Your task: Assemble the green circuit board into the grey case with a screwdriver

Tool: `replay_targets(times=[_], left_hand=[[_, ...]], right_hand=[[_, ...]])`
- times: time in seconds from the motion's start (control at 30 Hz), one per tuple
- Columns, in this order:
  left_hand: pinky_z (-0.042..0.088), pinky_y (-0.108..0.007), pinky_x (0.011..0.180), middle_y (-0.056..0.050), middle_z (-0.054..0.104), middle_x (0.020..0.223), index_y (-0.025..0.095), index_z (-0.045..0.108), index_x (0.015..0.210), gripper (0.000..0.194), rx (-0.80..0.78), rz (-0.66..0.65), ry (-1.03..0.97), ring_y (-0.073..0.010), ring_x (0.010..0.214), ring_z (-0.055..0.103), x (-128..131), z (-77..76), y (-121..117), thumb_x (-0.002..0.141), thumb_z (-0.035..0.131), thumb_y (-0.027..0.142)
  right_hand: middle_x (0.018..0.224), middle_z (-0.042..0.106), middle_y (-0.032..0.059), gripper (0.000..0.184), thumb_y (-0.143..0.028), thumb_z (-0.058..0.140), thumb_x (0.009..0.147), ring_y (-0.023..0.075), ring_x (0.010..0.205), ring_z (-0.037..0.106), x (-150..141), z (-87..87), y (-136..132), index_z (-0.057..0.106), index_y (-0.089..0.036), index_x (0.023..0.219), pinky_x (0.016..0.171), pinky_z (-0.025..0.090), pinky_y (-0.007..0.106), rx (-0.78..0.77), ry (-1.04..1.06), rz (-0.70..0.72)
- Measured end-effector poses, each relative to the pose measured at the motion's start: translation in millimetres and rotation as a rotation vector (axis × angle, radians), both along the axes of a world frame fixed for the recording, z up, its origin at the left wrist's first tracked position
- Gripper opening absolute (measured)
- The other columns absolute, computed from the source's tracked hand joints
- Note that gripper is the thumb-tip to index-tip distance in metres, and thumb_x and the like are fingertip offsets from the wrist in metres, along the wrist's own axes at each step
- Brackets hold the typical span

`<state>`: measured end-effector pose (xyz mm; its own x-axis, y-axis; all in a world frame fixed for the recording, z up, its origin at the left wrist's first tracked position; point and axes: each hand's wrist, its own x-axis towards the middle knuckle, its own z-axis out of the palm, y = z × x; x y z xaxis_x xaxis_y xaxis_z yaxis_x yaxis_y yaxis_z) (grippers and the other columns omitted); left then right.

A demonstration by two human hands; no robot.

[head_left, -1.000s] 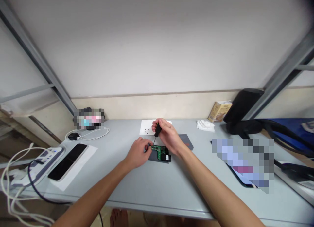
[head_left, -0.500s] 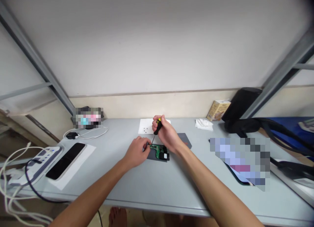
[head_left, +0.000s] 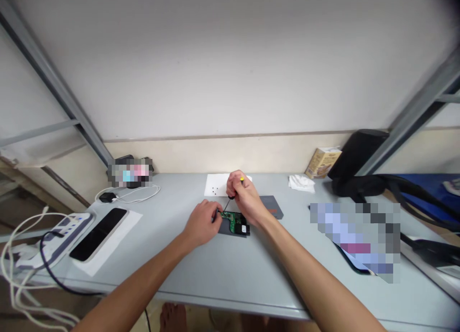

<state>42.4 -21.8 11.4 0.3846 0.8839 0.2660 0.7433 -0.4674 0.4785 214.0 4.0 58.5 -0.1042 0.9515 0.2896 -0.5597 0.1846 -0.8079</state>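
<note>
My right hand (head_left: 246,198) is closed around the handle of a black and yellow screwdriver (head_left: 242,179). The thin shaft slants down to the left, its tip at the upper left part of a green circuit board (head_left: 233,221). That board lies on a flat dark grey casing (head_left: 224,226) on the desk. At the left end, my left hand (head_left: 203,223) pinches the board's edge, fingertips close to the screwdriver tip; a small dark part there is mostly covered. Behind my right wrist lies a grey cover (head_left: 271,205). Several tiny screws (head_left: 214,191) rest on white paper (head_left: 210,179).
A phone (head_left: 98,234) on paper and a power strip (head_left: 68,234) with cables occupy the desk's left side. To the right are a blurred-out tablet-like device (head_left: 354,262), crumpled tissue (head_left: 301,183), a small carton (head_left: 322,163) and black headgear (head_left: 362,186). A wall stands behind.
My right hand has turned about the screwdriver, so the handle is now mostly covered with its yellow end showing. My left hand and the board stay in place; the view shifts slightly.
</note>
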Motion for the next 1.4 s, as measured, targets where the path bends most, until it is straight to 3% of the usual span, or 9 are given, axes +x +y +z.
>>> replay_targets(times=[0.1,0.4,0.57,0.7,0.8,1.03,1.17,1.3,1.4], left_hand=[[0.048,-0.036,0.082,-0.003,0.064,0.081,0.021,0.068,0.097,0.019,-0.001,-0.011,-0.022,-0.0236,0.088,0.061,-0.5,0.5,-0.3,0.089,0.055,0.011],[0.047,-0.036,0.08,-0.003,0.065,0.08,0.022,0.07,0.096,0.021,0.005,-0.046,-0.053,-0.0238,0.086,0.059,-0.9,-0.6,1.5,0.089,0.054,0.011],[0.047,-0.035,0.079,-0.003,0.067,0.081,0.023,0.07,0.095,0.021,0.002,-0.043,-0.064,-0.0245,0.088,0.059,-0.5,0.7,1.1,0.09,0.053,0.011],[0.047,-0.037,0.081,-0.003,0.068,0.083,0.023,0.069,0.095,0.021,0.008,-0.061,-0.06,-0.0247,0.088,0.06,-1.1,0.5,1.1,0.089,0.053,0.01],[0.047,-0.037,0.082,-0.003,0.068,0.085,0.023,0.069,0.096,0.021,0.012,-0.053,-0.049,-0.0249,0.089,0.061,-1.5,-0.4,1.3,0.089,0.053,0.01],[0.048,-0.037,0.082,-0.004,0.066,0.084,0.022,0.069,0.098,0.022,0.0,-0.026,-0.038,-0.0241,0.088,0.061,-0.5,0.4,1.2,0.088,0.054,0.011],[0.047,-0.037,0.081,-0.003,0.066,0.082,0.022,0.069,0.097,0.022,0.014,-0.045,-0.037,-0.0242,0.088,0.059,-0.3,0.3,1.4,0.089,0.052,0.011],[0.047,-0.038,0.082,-0.003,0.065,0.081,0.022,0.069,0.097,0.022,0.012,-0.053,-0.045,-0.0243,0.088,0.059,-0.4,-0.7,1.6,0.089,0.051,0.012],[0.047,-0.037,0.081,-0.003,0.065,0.08,0.022,0.07,0.097,0.022,0.009,-0.043,-0.038,-0.0241,0.087,0.059,-0.3,-0.9,1.5,0.09,0.052,0.012]], right_hand=[[0.071,0.05,-0.002,0.051,-0.073,0.065,0.089,0.014,0.064,0.045,0.2,3.8,-1.1,0.07,-0.024,0.102,0.065,0.039,0.031,-0.068,0.066,0.07],[0.094,0.066,0.0036,0.033,-0.051,0.087,0.075,0.0191,0.089,0.061,3.9,7.3,-2.1,0.073,-0.022,0.084,0.081,0.048,0.033,-0.13,0.032,-0.002],[0.11,0.071,0.0046,0.028,-0.043,0.086,0.075,0.024,0.106,0.066,5.7,13.3,-5.6,0.067,-0.024,0.08,0.093,0.049,0.037,-0.155,0.059,0.066],[0.104,0.071,0.0065,0.029,-0.05,0.074,0.086,0.0225,0.094,0.065,5.5,12.7,-5.8,0.073,-0.023,0.098,0.091,0.048,0.039,-0.092,0.005,0.171],[0.086,0.065,0.0029,0.032,-0.054,0.071,0.09,0.0178,0.079,0.059,5.0,8.4,-5.7,0.07,-0.022,0.087,0.081,0.045,0.035,-0.02,-0.08,0.151],[0.078,0.06,-0.0034,0.05,-0.05,0.09,0.075,0.0135,0.07,0.055,3.6,10.4,-8.3,0.047,-0.023,0.076,0.07,0.039,0.03,0.014,-0.068,0.066],[0.072,0.054,-0.006,0.055,-0.051,0.09,0.074,0.0106,0.06,0.049,3.4,11.0,-8.6,0.042,-0.024,0.076,0.061,0.033,0.028,-0.017,-0.055,0.074],[0.064,0.041,-0.0074,0.048,-0.061,0.081,0.082,0.0101,0.054,0.032,3.6,8.5,-7.9,0.05,-0.024,0.079,0.057,0.026,0.029,-0.014,-0.078,0.079],[0.068,0.044,-0.0036,0.044,-0.068,0.069,0.088,0.0139,0.059,0.037,4.5,9.7,-7.3,0.064,-0.025,0.09,0.061,0.033,0.031,-0.028,-0.026,0.106]])
